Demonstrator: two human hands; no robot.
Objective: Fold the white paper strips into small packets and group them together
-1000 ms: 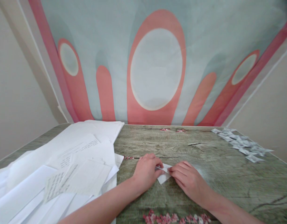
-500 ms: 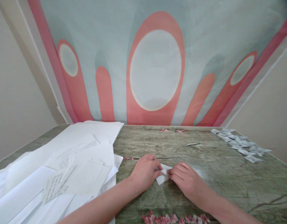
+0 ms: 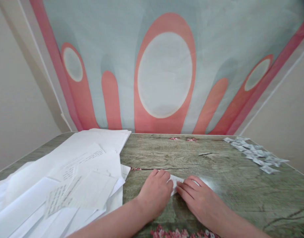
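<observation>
Two bare forearms reach in from the near side over a wood-patterned tabletop (image 3: 228, 185), with a strip of pink flowers (image 3: 181, 232) at the near edge between them. Just beyond the strip, the left hand (image 3: 155, 191) is curled, its fingers bent down and closed on the left end of a small folded paper (image 3: 176, 180). Facing it, the right hand (image 3: 201, 200) pinches the right end of that paper with its fingertips. The paper lies low over the middle of the tabletop, a few printed marks showing on it; much of it is hidden by the fingers.

On the left, a loose heap of white sheets (image 3: 92, 158) spreads from the near edge to the far edge, well apart from the paper in the hands. Several smaller printed slips (image 3: 89, 188) lie on top of it. Farther off, at the far right, many small folded paper pieces (image 3: 255, 152) lie close together, some overlapping. Two little flower patches (image 3: 191, 139) mark the far middle. Behind the far edge rises a grey-blue backdrop (image 3: 211, 33) with red-pink rounded shapes and pale ovals, flanked by plain walls (image 3: 15, 99).
</observation>
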